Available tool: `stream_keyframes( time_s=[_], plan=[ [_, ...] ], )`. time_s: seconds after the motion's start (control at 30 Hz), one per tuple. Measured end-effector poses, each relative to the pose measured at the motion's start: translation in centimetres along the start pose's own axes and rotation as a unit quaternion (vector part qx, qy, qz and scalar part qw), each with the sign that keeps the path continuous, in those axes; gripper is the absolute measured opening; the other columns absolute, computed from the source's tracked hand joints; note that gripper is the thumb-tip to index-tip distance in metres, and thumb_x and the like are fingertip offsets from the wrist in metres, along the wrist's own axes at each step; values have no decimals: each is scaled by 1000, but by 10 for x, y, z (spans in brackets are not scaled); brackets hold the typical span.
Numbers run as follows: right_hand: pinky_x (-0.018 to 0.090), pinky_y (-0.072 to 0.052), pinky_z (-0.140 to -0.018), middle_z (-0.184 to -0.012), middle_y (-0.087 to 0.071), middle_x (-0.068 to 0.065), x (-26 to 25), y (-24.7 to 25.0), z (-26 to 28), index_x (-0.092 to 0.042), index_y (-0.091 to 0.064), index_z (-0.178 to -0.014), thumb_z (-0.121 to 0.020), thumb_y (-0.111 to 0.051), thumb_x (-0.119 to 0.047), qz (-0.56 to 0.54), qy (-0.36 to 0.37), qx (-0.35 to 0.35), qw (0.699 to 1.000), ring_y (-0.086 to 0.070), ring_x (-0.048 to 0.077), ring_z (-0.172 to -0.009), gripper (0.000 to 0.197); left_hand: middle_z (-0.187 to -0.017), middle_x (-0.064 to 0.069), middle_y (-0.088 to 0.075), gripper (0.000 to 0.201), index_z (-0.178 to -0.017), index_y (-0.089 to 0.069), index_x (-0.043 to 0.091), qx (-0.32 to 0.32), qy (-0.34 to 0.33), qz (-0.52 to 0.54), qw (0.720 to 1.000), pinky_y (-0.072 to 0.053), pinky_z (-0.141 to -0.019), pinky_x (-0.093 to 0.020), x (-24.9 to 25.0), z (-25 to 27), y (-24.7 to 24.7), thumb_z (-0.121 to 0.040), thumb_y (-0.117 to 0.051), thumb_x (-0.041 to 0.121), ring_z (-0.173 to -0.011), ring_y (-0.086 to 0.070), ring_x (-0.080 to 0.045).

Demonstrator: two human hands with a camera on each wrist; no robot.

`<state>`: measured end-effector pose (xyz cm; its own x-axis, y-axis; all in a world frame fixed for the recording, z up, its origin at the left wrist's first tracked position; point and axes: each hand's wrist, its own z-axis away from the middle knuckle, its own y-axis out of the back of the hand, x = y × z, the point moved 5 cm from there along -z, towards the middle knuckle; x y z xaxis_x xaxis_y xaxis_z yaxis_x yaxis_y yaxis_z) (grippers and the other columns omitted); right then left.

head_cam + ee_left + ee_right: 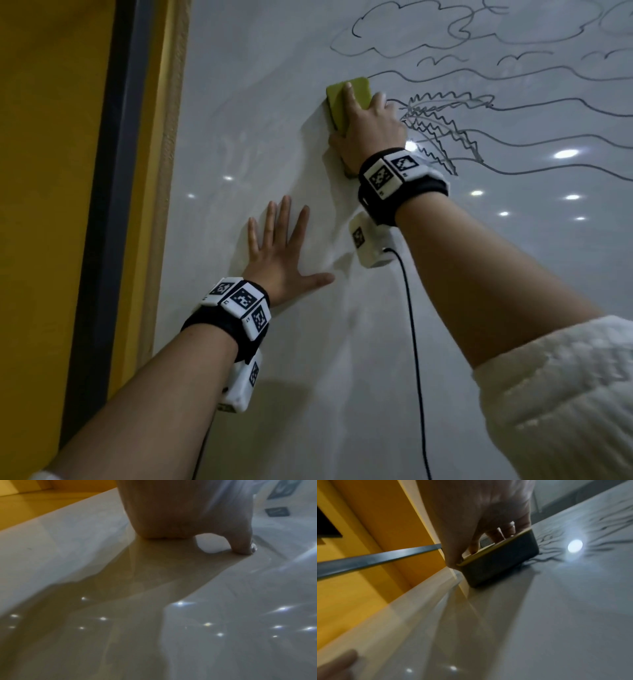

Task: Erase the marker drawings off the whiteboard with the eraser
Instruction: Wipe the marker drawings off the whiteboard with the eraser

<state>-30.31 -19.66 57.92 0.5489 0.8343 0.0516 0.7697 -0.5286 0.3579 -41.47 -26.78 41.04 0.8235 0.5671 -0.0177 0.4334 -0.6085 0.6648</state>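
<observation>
Head view: my right hand grips the eraser, a yellow-green block held flat against the whiteboard; one finger lies straight along its back, the thumb clamps the near edge, the rest wrap the far side. The marker drawings begin just past my knuckles on the far side: a zigzag scribble touching the hand's outline, long wavy lines running away from it, cloud outlines above my fingertips. The board on the thumb side shows only faint smears. My left hand lies flat on the board below the eraser, fingers straight and spread, thumb stretched out toward the right arm, holding nothing. Both wrists wear black bands with checkered marker tiles; a cable hangs from the right one. A yellow wall and a dark frame strip lie beyond my left little finger. Left wrist view: palm heel and thumb tip press on the glossy board, a gap between them; the other fingers are out of sight. Right wrist view: fingers curl over the eraser's yellow top, its dark felt flush on the board; blurred marker lines lie just beyond it.
</observation>
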Motion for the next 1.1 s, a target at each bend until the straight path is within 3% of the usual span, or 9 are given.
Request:
stream_keyframes(
  time_s=[0.17, 0.33, 0.5, 0.67, 0.83, 0.93, 1.0, 1.1],
  plan=[
    [43, -42, -84, -138, -33, 17, -5, -4, 7, -28, -11, -151, -91, -47, -46, 46, 80, 8, 996, -38, 34, -122, 72, -144, -2, 46, 111, -132, 38, 30, -3, -2, -5, 1000, 25, -107, -49, 0, 1, 2, -73, -42, 78, -126, 46, -16],
    [44, -42, -88, -138, -33, 17, 7, 5, -2, -28, -11, -150, -90, -50, -48, 0, -12, 7, 1000, -37, 35, -123, 74, -145, -4, 44, 111, -130, 39, 29, 2, 1, -3, 1000, 25, -106, -48, 1, 2, 3, -73, -43, 78, -125, 46, -16],
    [44, -42, -86, -139, -32, 18, 2, 5, -3, -28, -10, -151, -94, -44, -44, 64, 62, -1, 996, -37, 36, -123, 68, -136, 0, 51, 113, -128, 42, 32, -5, -7, -1, 1000, 27, -105, -48, 1, 2, 0, -66, -34, 88, -123, 50, -18],
    [46, -39, -93, -139, -31, 20, 8, 14, -18, -28, -14, -150, -95, -43, -38, 18, -14, 3, 1000, -35, 37, -125, 63, -134, 0, 52, 110, -130, 39, 30, -6, 6, -4, 1000, 26, -108, -49, -1, 0, 0, -73, -41, 79, -125, 48, -18],
    [46, -40, -90, -139, -32, 21, 4, 11, -14, -29, -14, -150, -96, -41, -40, 61, 57, 7, 996, -36, 37, -124, 61, -133, 1, 53, 110, -129, 41, 32, 9, -8, -4, 1000, 27, -106, -48, -2, 0, -2, -69, -35, 85, -123, 50, -18],
    [47, -39, -93, -139, -33, 20, 25, 20, -23, -31, -15, -149, -95, -42, -42, 23, -4, 19, 1000, -34, 37, -126, 62, -133, 1, 54, 109, -126, 44, 33, 13, -6, -10, 1000, 27, -106, -48, -2, -1, -2, -58, -19, 90, -124, 50, -18],
    [47, -38, -96, -140, -32, 20, 24, 19, -23, -29, -14, -150, -94, -44, -43, -13, -42, 13, 999, -32, 37, -128, 65, -135, 1, 52, 110, -128, 42, 32, 12, -5, -4, 1000, 26, -107, -48, -3, -1, -3, -66, -30, 87, -127, 48, -19],
    [46, -40, -93, -139, -33, 20, 7, 13, -14, -28, -13, -150, -94, -43, -43, 16, 4, 1, 1000, -36, 36, -126, 65, -135, 1, 53, 109, -127, 44, 34, 20, -13, 1, 1000, 27, -107, -47, -3, -1, -2, -61, -24, 89, -126, 49, -18]
  ],
)
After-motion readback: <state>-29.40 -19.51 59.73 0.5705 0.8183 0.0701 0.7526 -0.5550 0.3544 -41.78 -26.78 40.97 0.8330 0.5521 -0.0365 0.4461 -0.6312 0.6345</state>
